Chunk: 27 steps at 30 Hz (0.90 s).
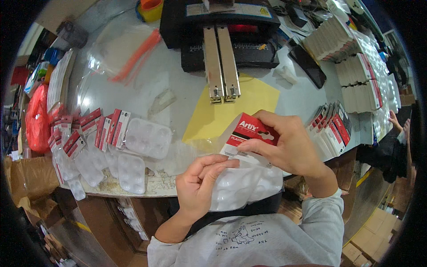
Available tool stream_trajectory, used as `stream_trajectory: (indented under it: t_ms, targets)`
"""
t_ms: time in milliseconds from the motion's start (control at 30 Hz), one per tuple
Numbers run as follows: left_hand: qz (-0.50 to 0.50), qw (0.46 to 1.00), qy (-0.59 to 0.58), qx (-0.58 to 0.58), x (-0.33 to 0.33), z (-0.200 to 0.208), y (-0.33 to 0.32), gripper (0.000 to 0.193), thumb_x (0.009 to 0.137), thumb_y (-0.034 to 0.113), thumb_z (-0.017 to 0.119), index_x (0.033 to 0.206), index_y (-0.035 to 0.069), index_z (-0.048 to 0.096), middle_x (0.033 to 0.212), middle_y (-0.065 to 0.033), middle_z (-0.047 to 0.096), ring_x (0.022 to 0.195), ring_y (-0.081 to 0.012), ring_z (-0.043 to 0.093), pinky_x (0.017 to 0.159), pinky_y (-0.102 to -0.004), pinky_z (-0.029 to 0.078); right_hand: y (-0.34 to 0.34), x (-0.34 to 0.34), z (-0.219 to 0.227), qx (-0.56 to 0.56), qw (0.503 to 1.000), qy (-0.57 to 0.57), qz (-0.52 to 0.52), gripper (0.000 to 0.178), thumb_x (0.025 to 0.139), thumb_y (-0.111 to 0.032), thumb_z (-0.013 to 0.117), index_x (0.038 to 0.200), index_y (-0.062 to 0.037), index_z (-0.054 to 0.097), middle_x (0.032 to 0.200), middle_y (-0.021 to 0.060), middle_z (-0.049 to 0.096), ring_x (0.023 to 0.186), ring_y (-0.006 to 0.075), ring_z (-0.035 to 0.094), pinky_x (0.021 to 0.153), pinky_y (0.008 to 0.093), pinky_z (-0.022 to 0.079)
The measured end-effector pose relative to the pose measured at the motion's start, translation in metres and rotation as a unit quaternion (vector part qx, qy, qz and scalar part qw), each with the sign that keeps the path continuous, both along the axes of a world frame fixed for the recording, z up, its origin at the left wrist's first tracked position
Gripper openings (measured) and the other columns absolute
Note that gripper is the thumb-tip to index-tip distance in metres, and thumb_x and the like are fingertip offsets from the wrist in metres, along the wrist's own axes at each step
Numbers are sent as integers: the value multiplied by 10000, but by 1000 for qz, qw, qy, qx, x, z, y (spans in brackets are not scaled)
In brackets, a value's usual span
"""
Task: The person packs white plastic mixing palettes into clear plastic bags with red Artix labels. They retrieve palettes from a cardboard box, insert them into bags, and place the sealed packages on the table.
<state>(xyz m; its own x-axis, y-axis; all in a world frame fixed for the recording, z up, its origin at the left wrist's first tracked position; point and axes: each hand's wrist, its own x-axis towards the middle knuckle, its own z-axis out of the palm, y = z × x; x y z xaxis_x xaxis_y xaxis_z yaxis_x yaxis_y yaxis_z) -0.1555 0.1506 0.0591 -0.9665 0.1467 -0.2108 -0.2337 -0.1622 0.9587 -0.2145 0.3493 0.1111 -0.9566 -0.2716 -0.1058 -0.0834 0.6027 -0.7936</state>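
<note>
Close to my body, white paint palettes [231, 189] with round wells sit in a clear plastic bag at the table's front edge. My left hand [198, 184] pinches the top of that bag, its fingertips under the lower edge of a folded header card [247, 129]. The card is red and white with a cut-out hanging hole. Thumb and fingers of my right hand [289, 144] grip the card over the bag's top. Whether the bag's edge is inside the fold cannot be made out. Behind the card, a yellow sheet [260, 93] lies under two metal arms [222, 66] of a black machine [173, 26].
Bagged palettes with red cards [118, 129] are heaped at the left, beside a red plastic bag [38, 118]. Header cards [331, 129] stand at the right, below a phone [307, 64] and card stacks [331, 40]. Another person's hand [395, 121] shows at the far right.
</note>
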Motion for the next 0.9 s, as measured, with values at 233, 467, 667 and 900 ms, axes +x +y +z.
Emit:
stream_trajectory:
  t_ms: [233,467,667,900]
  targets:
    - [13,994,29,-108,-5,-7,0,115,890,84,589,909,-26,613,797,-68,695,659,-38,574,585,-188,442,-10,-8,-2,19,998,9,67,283,707,-197,776,811,5,608,630,125,568,508,175,484,503,258,409]
    - [8,982,68,-177,-10,-8,-1,127,891,106,594,866,-12,635,658,-15,627,582,-35,507,549,-194,421,-16,-6,-11,19,995,67,75,286,680,-178,783,830,-4,613,660,126,587,528,195,535,522,274,427]
    - [98,974,98,-177,-15,-11,-5,184,914,127,559,842,-26,629,696,1,600,629,-41,473,560,-203,388,10,-7,-11,9,1000,-16,-25,300,749,-262,737,857,6,656,711,109,640,607,189,631,553,281,470]
    - [105,976,65,-180,-14,-23,-9,247,946,179,507,836,-28,584,680,-23,563,634,-64,441,581,-213,371,26,18,-43,-267,919,-287,-36,204,863,-169,617,811,25,651,710,51,649,599,99,622,520,221,458]
